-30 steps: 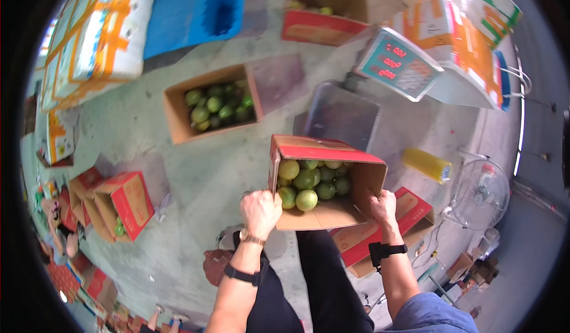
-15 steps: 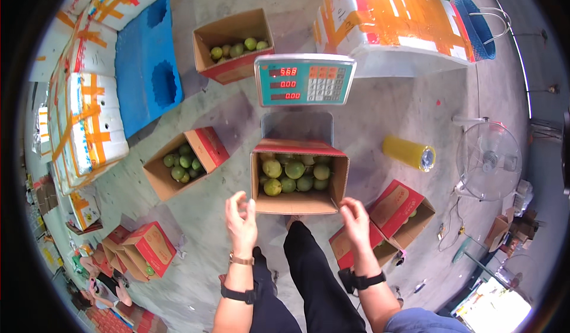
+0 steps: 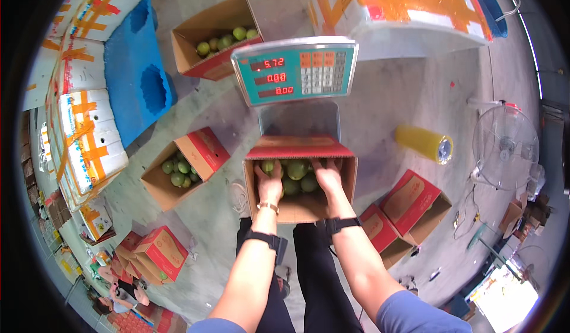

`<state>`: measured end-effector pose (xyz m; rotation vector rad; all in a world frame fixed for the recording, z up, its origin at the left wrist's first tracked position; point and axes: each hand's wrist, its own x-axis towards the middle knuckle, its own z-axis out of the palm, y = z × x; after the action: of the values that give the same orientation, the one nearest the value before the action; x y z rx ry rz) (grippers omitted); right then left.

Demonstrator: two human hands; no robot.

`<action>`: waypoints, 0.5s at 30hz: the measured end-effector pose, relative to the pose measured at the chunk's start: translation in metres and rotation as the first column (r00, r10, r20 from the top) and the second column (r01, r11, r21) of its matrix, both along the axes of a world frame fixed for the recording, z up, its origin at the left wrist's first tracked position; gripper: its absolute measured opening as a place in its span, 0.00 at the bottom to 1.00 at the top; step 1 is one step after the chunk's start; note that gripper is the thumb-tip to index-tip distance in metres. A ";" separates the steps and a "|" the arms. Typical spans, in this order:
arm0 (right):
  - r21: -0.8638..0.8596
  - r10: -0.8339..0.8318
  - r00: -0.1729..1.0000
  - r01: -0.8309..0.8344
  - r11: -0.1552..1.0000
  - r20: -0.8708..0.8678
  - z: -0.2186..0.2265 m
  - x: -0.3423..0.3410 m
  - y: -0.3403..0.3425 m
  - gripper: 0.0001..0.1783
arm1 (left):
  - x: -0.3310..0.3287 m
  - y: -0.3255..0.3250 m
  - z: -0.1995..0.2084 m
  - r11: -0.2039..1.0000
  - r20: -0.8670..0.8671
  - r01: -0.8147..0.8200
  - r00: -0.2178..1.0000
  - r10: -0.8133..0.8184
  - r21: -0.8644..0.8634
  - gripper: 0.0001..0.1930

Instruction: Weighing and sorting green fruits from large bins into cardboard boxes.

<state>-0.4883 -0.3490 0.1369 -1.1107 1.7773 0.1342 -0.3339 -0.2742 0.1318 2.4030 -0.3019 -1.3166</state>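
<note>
A cardboard box [image 3: 303,214] with a red flap stands in front of me on the plate of a scale, its top open toward me. Round green fruits [image 3: 297,170] fill it. Both of my hands reach inside. My left hand [image 3: 270,184] has its fingers around a fruit [image 3: 268,167] by the left wall. On the right side of the box, my right hand [image 3: 328,178] curls over another fruit, and its fingertips are partly hidden. Beyond the box rises the scale's display panel [image 3: 294,70], teal with lit red digits and a keypad.
More fruit boxes stand on the floor: one far left [image 3: 219,60], one left [image 3: 184,167], red-and-tan ones at lower left [image 3: 161,253] and right [image 3: 409,202]. A yellow film roll [image 3: 423,144] lies right, near a fan [image 3: 506,146]. Taped foam boxes [image 3: 89,137] line the left.
Both hands have moved forward from the box's near edge into it and onto the fruits. The view has shifted, and the digits on the scale have changed.
</note>
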 end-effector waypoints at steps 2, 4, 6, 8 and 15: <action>0.024 0.058 0.997 -0.057 0.998 -0.051 -0.009 0.003 0.002 0.44 | 0.002 0.005 -0.003 0.997 -0.005 0.066 0.998 -0.066 -0.039 0.43; 0.055 0.006 0.998 -0.009 0.998 0.056 -0.008 0.003 0.004 0.46 | 0.000 0.013 -0.003 0.991 -0.039 0.031 0.999 -0.037 -0.133 0.41; 0.065 -0.046 0.989 0.038 0.997 0.138 -0.002 0.002 0.003 0.47 | -0.003 0.019 -0.004 0.989 -0.174 -0.125 0.978 0.110 -0.076 0.37; -0.012 -0.021 0.987 0.024 1.000 0.159 0.007 0.002 -0.001 0.50 | -0.004 0.020 -0.007 0.941 -0.333 -0.269 0.923 0.191 -0.206 0.37; 0.157 -0.141 0.887 0.079 0.984 0.439 0.015 0.012 -0.013 0.48 | 0.014 0.004 -0.010 0.848 -0.691 -0.524 0.584 0.426 0.080 0.36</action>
<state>-0.4767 -0.3621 0.1516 -0.8560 1.3873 -0.0690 -0.3195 -0.2701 0.1218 1.5293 0.4393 -1.7111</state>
